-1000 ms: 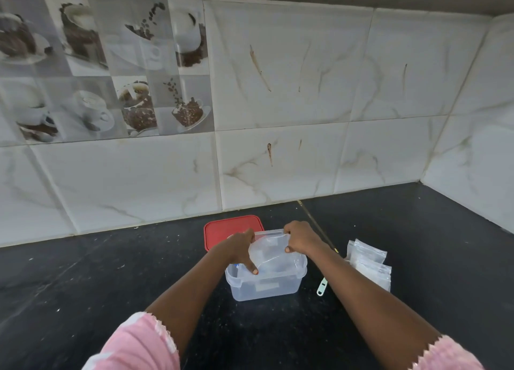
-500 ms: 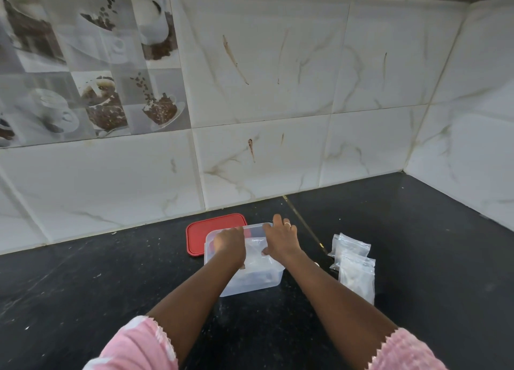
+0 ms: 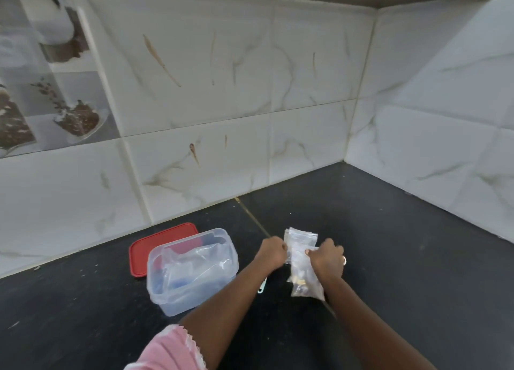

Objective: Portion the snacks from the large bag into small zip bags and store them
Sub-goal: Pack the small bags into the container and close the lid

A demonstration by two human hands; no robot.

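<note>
A clear plastic container (image 3: 178,300) stands on the black counter with a crumpled clear bag (image 3: 194,261) inside it. To its right both hands hold a small zip bag (image 3: 301,275) with brownish snacks at its bottom. My left hand (image 3: 274,251) pinches the bag's top left corner, and my right hand (image 3: 328,258) pinches its top right edge. A second small zip bag (image 3: 300,237) lies just behind it on the counter.
A red lid (image 3: 155,241) lies flat behind the container, near the tiled wall. A small pale clip (image 3: 262,286) lies between my forearms. The black counter (image 3: 403,258) runs to a tiled corner at the right.
Both hands left the container and the bag inside it. They moved right to the small zip bags and took hold of one. The view swung right.
</note>
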